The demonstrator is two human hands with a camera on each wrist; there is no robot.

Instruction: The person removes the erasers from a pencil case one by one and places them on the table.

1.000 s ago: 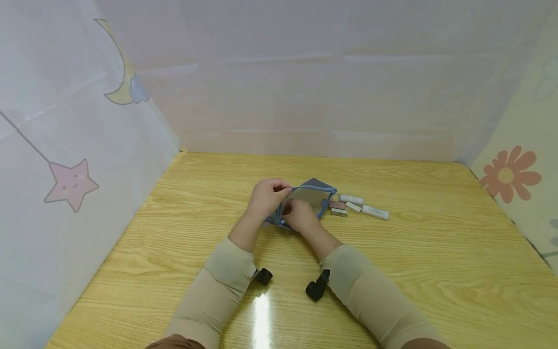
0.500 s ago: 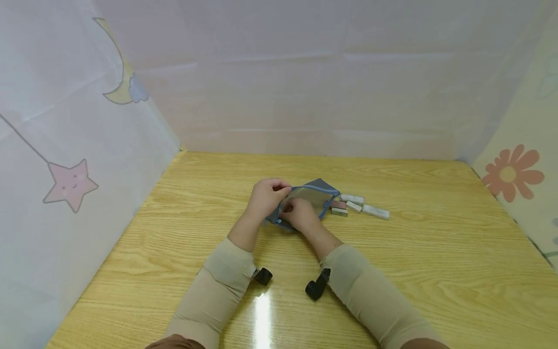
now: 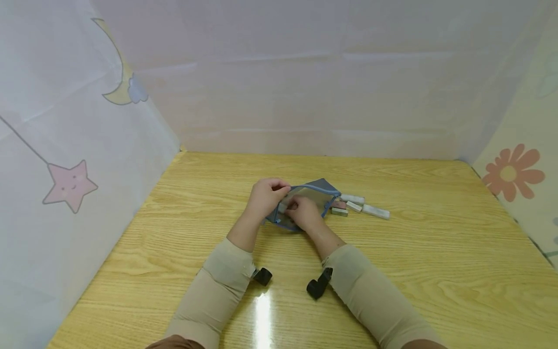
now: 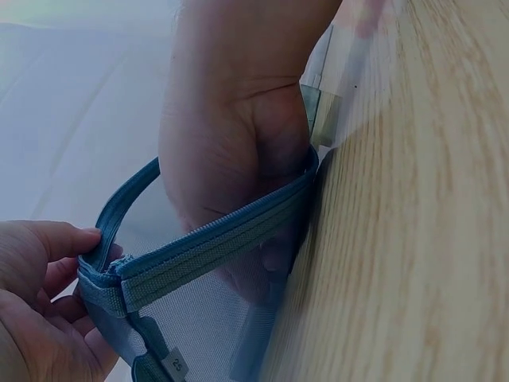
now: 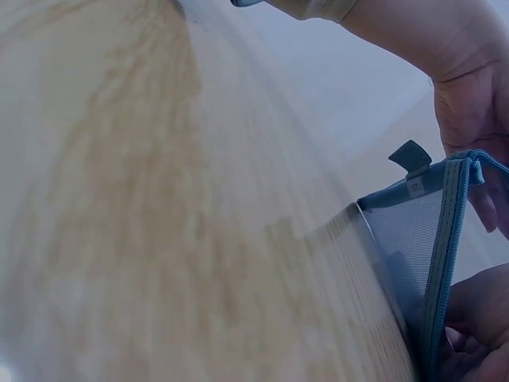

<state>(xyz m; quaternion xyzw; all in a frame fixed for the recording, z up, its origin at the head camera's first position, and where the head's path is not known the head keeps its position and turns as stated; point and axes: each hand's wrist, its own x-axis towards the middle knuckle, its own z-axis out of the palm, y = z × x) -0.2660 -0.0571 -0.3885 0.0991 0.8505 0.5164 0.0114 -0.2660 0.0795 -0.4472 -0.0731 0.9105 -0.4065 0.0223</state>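
Note:
A blue mesh zip pouch (image 3: 320, 194) lies on the wooden table with its mouth spread wide. My left hand (image 3: 265, 198) pinches the pouch's rim near one corner between thumb and fingers, plain in the left wrist view. Inside the mouth is my right hand (image 3: 304, 212), fingers pointing down toward the pouch's bottom. Through the mesh, a bluish rectangular shape (image 4: 256, 338) shows by its fingertips; whether they hold it is unclear. Right of the pouch sit several small rectangular blocks: a reddish one (image 3: 339, 205), a greenish one (image 3: 339, 212) and pale ones, including a long white block (image 3: 376, 212).
The wooden table (image 3: 209, 194) stretches out on both sides of the hands. Cloth walls with printed pictures stand behind the table (image 3: 270, 97) and at its left and right. A black camera mount (image 3: 263, 277) sits at each wrist.
The pouch's right corner has shifted slightly right, closer to the blocks. My right hand has moved a little up and right inside the pouch. My left hand keeps its pinch on the rim.

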